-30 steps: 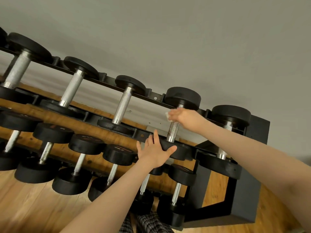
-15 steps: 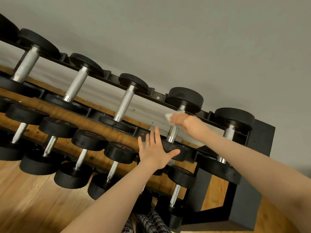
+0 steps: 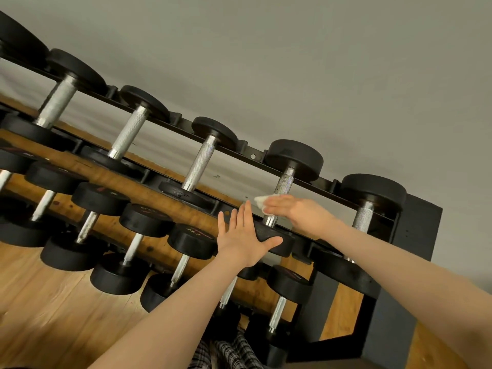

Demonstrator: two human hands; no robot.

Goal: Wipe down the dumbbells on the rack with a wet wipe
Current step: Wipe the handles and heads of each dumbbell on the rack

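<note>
R hand (image 3: 300, 213) w/ wipe (image 3: 262, 201) on dumbbell (image 3: 282, 187) handle (L hand (image 3: 243, 235) flat).

Both bare forearms reach up and forward. The left hand (image 3: 243, 235) lies flat with straight, slightly spread fingers and the thumb stuck out sideways. The right hand (image 3: 298, 211) extends its fingers leftward, wrist bent

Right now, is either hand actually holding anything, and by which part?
The right hand holds a white wet wipe wrapped against the dumbbell's metal handle. The left hand lies flat on its near weight head, gripping nothing.
</note>
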